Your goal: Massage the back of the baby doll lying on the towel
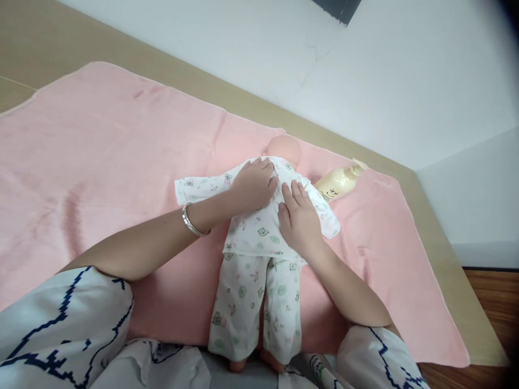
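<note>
A baby doll (284, 148) lies on a pink blanket (101, 146), head away from me, dressed in a white printed top (259, 227) and matching trousers (251, 308). My left hand (254, 183), with a silver bangle on the wrist, rests flat on the doll's upper chest, fingers together and stretched out. Beside it my right hand (298, 216) lies flat on the right side of the top, fingers extended toward the doll's shoulder. Neither hand holds anything.
A cream pump bottle (338, 182) lies on its side on the blanket just right of the doll's head. The blanket covers a tan surface (438, 216) against a white wall. Wooden floor (494, 302) shows at the right.
</note>
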### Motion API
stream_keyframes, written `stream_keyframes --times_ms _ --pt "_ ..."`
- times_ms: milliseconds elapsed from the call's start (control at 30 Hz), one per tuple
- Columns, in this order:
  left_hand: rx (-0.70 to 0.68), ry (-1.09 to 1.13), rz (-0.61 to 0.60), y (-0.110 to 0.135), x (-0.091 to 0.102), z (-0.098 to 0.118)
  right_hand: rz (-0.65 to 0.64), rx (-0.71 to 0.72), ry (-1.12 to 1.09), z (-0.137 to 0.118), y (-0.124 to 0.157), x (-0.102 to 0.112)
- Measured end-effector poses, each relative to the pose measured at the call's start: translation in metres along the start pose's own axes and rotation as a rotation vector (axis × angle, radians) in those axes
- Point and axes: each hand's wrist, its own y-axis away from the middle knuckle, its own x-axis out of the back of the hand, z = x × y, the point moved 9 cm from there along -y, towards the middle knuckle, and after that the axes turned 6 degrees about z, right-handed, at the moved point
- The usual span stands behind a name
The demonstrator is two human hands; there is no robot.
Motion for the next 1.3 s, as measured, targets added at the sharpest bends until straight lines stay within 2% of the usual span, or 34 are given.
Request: stream_keyframes --times_ms 100,233,333,467,600,667,833,967,1300 --pt "0.062 -0.057 -0.006 0.013 0.002 0.012 -0.018 -0.040 -0.062 0.021 -0.016 0.001" --pt "-0.028 -0.118 -0.026 0.036 0.007 0.043 -0.010 -0.048 -0.087 0.048 -0.036 -0.001" --pt "-0.071 -0.135 -0.053 0.043 0.007 0.050 0.026 -0.047 -0.050 0.051 -0.037 -0.001" --pt "-0.052 -0.088 -0.038 0.033 0.008 0.035 0.039 -0.066 0.004 0.035 -0.022 0.000" --pt "0.014 -0.028 -0.020 0.019 0.005 0.013 0.098 0.019 0.071 0.005 -0.005 0.009" --pt "0.029 -0.022 -0.004 0.017 0.002 0.009 0.111 0.045 0.088 0.000 -0.003 0.013" --pt "0.053 -0.016 0.037 0.020 -0.001 0.009 0.013 0.011 -0.001 0.021 -0.020 0.006" --pt "0.052 0.022 0.047 0.021 -0.001 0.009 0.015 0.013 -0.046 0.039 -0.032 0.000" --pt "0.043 0.043 0.071 0.019 0.000 0.006 0.080 0.014 -0.068 0.041 -0.028 -0.004"
